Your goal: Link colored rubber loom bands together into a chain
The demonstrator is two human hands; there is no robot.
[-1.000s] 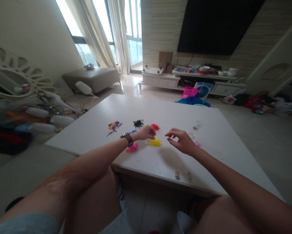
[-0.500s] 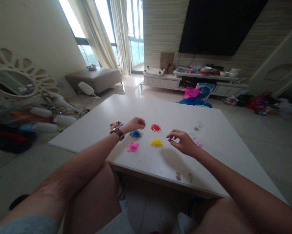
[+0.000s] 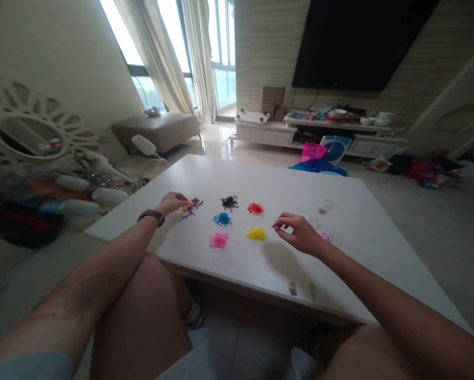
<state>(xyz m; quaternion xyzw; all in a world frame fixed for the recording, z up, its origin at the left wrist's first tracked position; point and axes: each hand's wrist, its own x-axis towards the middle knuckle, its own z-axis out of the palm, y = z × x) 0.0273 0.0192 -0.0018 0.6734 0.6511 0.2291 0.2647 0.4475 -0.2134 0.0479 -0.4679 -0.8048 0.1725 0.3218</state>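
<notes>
My left hand [image 3: 173, 202], with a dark watch on its wrist, reaches to a mixed-colour pile of small rubber bands [image 3: 193, 205]. Its fingertips are drawn together at the pile's edge; what they pinch is too small to make out. To the right lie sorted piles of black bands [image 3: 229, 202], blue bands [image 3: 222, 219], red bands [image 3: 255, 208], pink bands [image 3: 219, 240] and yellow bands [image 3: 256, 233]. My right hand [image 3: 295, 230] hovers just right of the yellow pile, thumb and fingers curved and apart, holding nothing I can see.
The white table [image 3: 221, 174] carries a clear small container [image 3: 327, 205] and another clear piece [image 3: 314, 222] on the right. Purple-pink bands [image 3: 325, 237] lie behind my right wrist. Two small cartoon figures, one a minion [image 3: 292, 287], lie near the front edge.
My left hand has moved left from above the black pile to the mixed pile, uncovering the black bands. My right hand has hardly moved. The view has shifted slightly.
</notes>
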